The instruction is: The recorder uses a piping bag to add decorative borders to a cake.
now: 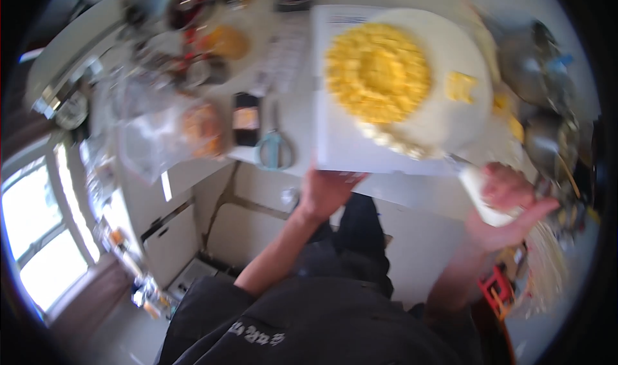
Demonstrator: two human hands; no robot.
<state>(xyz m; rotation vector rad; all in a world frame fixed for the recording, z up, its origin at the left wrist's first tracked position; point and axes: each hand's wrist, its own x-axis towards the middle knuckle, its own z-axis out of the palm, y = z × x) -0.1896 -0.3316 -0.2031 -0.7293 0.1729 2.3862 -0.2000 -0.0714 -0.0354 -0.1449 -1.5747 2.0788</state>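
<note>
A round white cake (pixel 450 117) stands on a white square board (pixel 341 149). A thick ring of yellow cream (pixel 380 72) is piped over its left part, and small yellow shapes (pixel 461 87) sit to the right. Lumpy white cream (pixel 393 141) runs along its near lower edge. My right hand (pixel 508 201) is closed around a white piping bag (pixel 479 194), whose metal tip points toward the cake's near edge. At the board's front edge, my left hand (pixel 328 188) grips it, the fingers partly hidden underneath.
Light-blue-handled scissors (pixel 273 151) and a dark packet (pixel 246 119) lie left of the board. Clear plastic bags (pixel 151 130) hold orange contents farther left. Jars and containers (pixel 222 42) stand behind. Metal bowls (pixel 537 72) crowd the right side.
</note>
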